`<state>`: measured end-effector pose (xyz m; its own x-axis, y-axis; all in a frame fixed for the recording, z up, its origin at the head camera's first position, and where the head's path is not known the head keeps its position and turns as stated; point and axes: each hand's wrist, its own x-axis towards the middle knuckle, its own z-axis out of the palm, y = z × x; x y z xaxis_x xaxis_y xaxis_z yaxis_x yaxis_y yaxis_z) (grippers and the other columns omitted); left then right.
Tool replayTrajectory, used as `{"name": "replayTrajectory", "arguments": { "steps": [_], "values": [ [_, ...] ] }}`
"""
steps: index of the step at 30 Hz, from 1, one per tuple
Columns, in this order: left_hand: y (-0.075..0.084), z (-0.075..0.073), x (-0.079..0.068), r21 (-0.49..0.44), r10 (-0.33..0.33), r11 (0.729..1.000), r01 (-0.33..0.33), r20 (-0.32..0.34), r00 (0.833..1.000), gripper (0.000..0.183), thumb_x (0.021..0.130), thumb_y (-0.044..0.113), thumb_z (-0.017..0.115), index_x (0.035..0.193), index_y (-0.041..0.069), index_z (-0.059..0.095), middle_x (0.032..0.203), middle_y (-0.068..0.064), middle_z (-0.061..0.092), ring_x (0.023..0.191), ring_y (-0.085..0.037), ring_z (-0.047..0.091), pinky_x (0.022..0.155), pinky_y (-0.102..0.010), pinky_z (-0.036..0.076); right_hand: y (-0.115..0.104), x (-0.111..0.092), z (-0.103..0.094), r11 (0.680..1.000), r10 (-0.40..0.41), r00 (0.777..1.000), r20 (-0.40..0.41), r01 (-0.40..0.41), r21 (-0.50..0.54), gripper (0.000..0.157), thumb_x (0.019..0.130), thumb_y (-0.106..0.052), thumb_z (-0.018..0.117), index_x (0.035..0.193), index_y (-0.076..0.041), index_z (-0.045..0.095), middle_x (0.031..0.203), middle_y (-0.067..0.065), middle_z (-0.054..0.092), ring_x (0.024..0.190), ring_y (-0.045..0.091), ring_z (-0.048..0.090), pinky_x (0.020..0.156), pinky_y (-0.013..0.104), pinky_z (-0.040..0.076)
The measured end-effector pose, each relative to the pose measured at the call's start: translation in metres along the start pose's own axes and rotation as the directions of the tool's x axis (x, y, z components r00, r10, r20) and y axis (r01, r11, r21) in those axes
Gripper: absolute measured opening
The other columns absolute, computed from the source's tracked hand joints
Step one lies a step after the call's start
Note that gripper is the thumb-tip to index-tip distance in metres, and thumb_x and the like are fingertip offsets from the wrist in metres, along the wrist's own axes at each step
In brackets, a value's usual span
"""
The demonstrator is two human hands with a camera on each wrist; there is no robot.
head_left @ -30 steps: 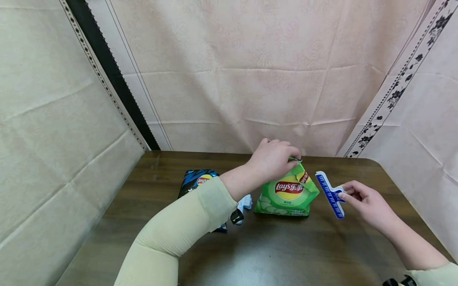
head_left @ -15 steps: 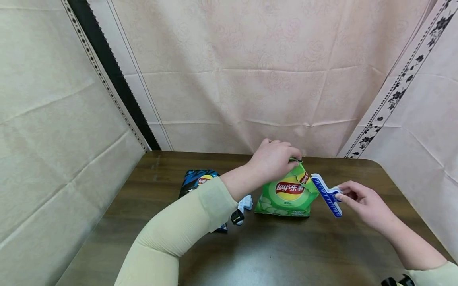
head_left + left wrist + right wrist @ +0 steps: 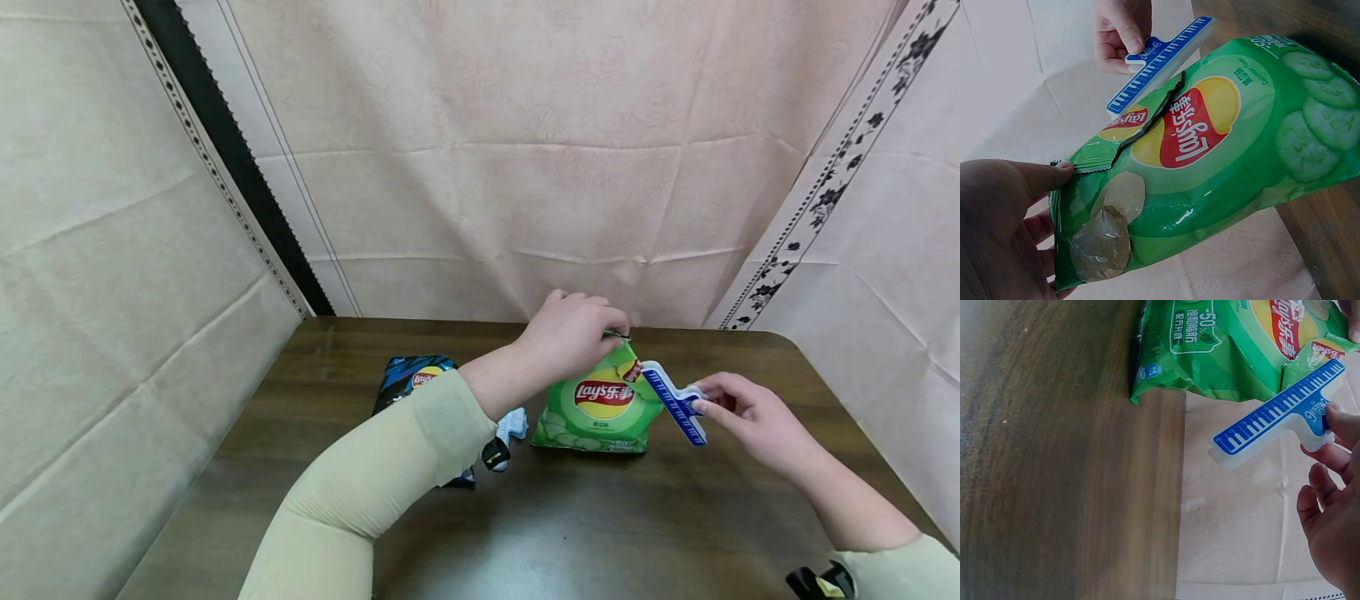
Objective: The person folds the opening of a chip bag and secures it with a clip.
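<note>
A green Lay's chip bag stands on the table, its upper right corner folded over, as the left wrist view shows close up. My left hand pinches the bag's top edge, thumb on the front. In my right hand is a blue and white bag clip with a piano-key pattern, pinched by its handle between thumb and fingers. The clip's long bar lies slantwise at the bag's right side, by the folded corner; whether it grips the bag I cannot tell.
Left of the green bag lies a dark blue Lay's bag, partly hidden by my left sleeve. A light blue clip lies between the bags. The wooden table meets cloth curtains behind.
My right hand has moved left with the clip, bringing it from apart from the green bag up to its right side. The left hand and the bag have stayed in place.
</note>
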<state>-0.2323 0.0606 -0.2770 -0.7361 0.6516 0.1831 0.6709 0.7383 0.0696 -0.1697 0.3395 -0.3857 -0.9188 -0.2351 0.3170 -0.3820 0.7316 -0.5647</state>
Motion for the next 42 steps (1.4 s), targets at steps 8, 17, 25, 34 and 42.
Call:
{"name": "replayTrajectory", "arguments": {
  "steps": [8,17,25,34,42],
  "values": [
    [-0.003,0.000,0.000,-0.001,0.014,1.000,-0.014,0.005,1.000,0.023,0.099,0.039,0.060,0.119,0.035,0.070,0.117,0.015,0.064,0.110,-0.008,0.056,0.098,-0.036,0.036,-0.004,0.004,0.000,0.999,-0.036,0.999,-0.016,0.035,-0.028,0.009,0.093,-0.011,0.069,0.102,-0.014,0.067,0.087,0.000,0.057,0.074,0.010,0.049,0.060,0.024,0.041],
    [-0.002,0.000,0.001,-0.007,0.014,1.000,-0.014,0.012,1.000,0.025,0.098,0.040,0.060,0.121,0.035,0.069,0.119,0.015,0.064,0.111,-0.008,0.056,0.099,-0.035,0.035,-0.009,0.008,0.005,0.999,-0.053,0.999,-0.001,0.053,0.002,0.009,0.093,-0.010,0.069,0.101,-0.014,0.067,0.086,0.001,0.057,0.073,0.011,0.049,0.059,0.025,0.041],
    [-0.003,0.000,0.000,-0.005,0.028,1.000,-0.028,-0.005,1.000,0.023,0.099,0.040,0.060,0.119,0.035,0.069,0.117,0.015,0.064,0.111,-0.008,0.056,0.099,-0.035,0.035,-0.014,0.014,0.009,0.997,-0.074,0.997,-0.007,0.074,-0.002,0.009,0.094,-0.011,0.068,0.102,-0.015,0.066,0.084,0.000,0.055,0.071,0.011,0.048,0.058,0.026,0.040],
    [-0.002,0.000,0.001,0.008,0.037,0.999,-0.037,0.003,0.999,0.025,0.100,0.043,0.055,0.119,0.036,0.070,0.116,0.016,0.065,0.110,-0.008,0.056,0.097,-0.033,0.035,-0.017,0.017,0.008,0.999,-0.050,0.999,-0.004,0.050,0.008,0.010,0.095,-0.014,0.068,0.104,-0.016,0.066,0.085,0.001,0.056,0.073,0.012,0.049,0.058,0.026,0.040],
    [-0.002,0.000,0.001,-0.010,0.053,0.999,-0.053,-0.022,0.998,0.017,0.100,0.040,0.057,0.110,0.035,0.069,0.107,0.018,0.065,0.101,-0.006,0.056,0.095,-0.034,0.035,-0.021,0.018,0.011,0.999,-0.049,0.999,-0.012,0.050,0.017,0.010,0.097,-0.015,0.065,0.107,-0.014,0.065,0.088,0.001,0.058,0.074,0.012,0.049,0.059,0.026,0.041]
  ]
}}
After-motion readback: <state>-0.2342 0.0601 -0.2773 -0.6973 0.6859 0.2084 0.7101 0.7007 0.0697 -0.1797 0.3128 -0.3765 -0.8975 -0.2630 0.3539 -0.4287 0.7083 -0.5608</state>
